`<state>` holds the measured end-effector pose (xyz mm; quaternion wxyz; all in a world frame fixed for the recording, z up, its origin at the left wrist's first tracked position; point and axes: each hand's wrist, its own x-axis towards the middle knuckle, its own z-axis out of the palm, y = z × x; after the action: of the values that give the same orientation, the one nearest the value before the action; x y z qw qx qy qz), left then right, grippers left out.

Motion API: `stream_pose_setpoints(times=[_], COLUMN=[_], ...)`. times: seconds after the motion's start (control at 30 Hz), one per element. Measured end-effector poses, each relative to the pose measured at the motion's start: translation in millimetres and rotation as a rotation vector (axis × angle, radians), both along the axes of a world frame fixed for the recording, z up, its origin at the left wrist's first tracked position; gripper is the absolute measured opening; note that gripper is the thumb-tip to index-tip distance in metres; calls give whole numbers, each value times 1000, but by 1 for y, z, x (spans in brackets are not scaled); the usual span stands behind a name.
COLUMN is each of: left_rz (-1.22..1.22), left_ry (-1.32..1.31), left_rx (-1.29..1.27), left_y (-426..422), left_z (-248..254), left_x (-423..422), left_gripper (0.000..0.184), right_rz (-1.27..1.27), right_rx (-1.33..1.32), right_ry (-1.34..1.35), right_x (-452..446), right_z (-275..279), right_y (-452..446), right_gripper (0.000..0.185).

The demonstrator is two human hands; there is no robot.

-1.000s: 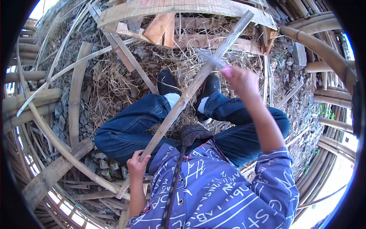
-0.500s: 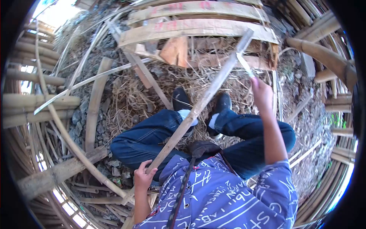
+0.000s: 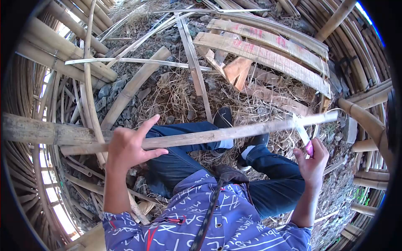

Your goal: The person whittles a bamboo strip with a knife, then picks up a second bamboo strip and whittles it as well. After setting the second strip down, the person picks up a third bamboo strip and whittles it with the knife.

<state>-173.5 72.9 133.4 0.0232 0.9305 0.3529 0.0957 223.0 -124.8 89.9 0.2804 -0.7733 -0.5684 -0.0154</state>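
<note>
A long flat wooden strip (image 3: 226,134) lies nearly level across the lap, its right end slightly higher. My left hand (image 3: 130,146) is at the strip's left part, thumb and index finger spread apart, with the palm against the wood. In my right hand (image 3: 314,159) is a knife (image 3: 302,133) with a pink handle, gripped by the fingers. The blade points up and left, and its tip meets or overlaps the strip near the right end. Whether the blade touches the wood is hard to tell.
A slatted wooden pallet (image 3: 268,54) sits on the ground ahead. Bamboo poles (image 3: 54,131) and a thin curved stick are at the left, with more bamboo (image 3: 370,121) at the right. Dry shavings (image 3: 176,94) and stones cover the ground around the shoes.
The strip has swung from a steep diagonal to nearly level. My left hand has moved up and left, its fingers spreading; my right hand has moved right and down with the knife. The view has turned.
</note>
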Motion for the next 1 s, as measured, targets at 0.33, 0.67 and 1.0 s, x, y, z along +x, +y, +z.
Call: stream_pose_setpoints(times=[0.33, 0.67, 1.0], left_rz=[-390, -521, -69], left_ry=[-97, -130, -727], left_rx=[79, 139, 188], left_y=[62, 135, 159], left_z=[15, 2, -116], left_x=[40, 147, 136], left_gripper=[79, 94, 72], right_rz=[355, 57, -379], right_rx=[-12, -143, 35], right_ry=[-28, 482, 477], right_x=[-2, 42, 147], right_z=[38, 33, 10], right_y=[23, -33, -94], right_gripper=[67, 64, 40])
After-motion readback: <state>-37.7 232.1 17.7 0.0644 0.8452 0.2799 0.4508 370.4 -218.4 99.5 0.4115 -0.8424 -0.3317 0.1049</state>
